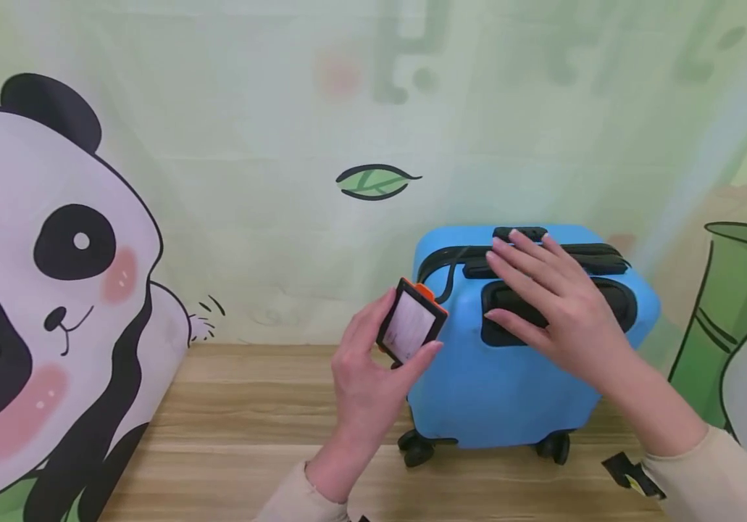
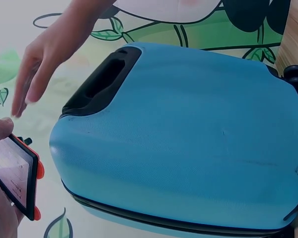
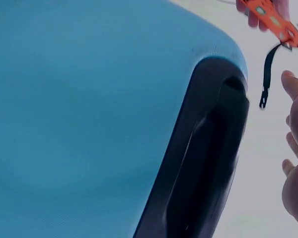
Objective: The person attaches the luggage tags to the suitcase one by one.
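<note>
In the head view, my left hand point(image 1: 368, 373) grips a luggage tag point(image 1: 410, 325) by its edges, between thumb and fingers. The tag has an orange body, a black frame and a pale card window facing up. From its top end hangs a black strap point(image 3: 269, 69) whose far end dangles loose in the right wrist view. My right hand point(image 1: 558, 304) is over the top of a blue suitcase point(image 1: 503, 395), fingers extended and holding nothing. In the left wrist view, that right hand point(image 2: 44, 64) is above the tag point(image 2: 17, 173), apart from the suitcase. A black handle point(image 3: 203, 153) is set into the suitcase.
The suitcase stands upright on black wheels point(image 1: 417, 449) on a wood-grain surface point(image 1: 249, 435). Behind it hangs a pale green backdrop point(image 1: 249, 181) with a painted leaf. A large panda picture point(image 1: 86, 348) is at left. A small black item point(image 1: 632, 475) shows by the right sleeve.
</note>
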Action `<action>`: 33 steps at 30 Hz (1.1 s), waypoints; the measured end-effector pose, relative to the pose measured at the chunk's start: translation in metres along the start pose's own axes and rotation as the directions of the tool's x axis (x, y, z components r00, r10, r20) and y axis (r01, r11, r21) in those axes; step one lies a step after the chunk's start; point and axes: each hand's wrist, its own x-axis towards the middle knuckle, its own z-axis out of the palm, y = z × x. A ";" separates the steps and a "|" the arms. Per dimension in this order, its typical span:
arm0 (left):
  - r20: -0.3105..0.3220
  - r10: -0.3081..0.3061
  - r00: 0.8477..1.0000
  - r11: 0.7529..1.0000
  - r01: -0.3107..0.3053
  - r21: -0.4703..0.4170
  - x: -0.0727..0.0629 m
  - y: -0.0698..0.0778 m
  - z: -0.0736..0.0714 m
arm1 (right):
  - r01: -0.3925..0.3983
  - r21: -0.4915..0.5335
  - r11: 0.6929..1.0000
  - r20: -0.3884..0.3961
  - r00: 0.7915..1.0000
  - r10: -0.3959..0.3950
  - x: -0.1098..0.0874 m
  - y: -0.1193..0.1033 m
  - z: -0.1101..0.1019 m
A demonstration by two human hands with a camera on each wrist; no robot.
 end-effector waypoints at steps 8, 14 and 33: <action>-0.017 0.045 0.999 0.999 -0.045 -0.004 0.002 0.001 0.002 | 0.222 -0.010 0.975 0.017 0.975 -0.222 0.022 -0.005 0.020; -0.023 0.048 0.999 0.999 -0.048 -0.003 0.003 0.001 0.005 | 0.244 0.035 0.969 0.015 0.970 -0.244 0.026 -0.003 0.028; -0.016 0.019 1.000 0.999 -0.019 -0.044 -0.002 0.000 0.011 | 0.196 0.038 0.980 0.016 0.980 -0.197 0.024 -0.004 0.036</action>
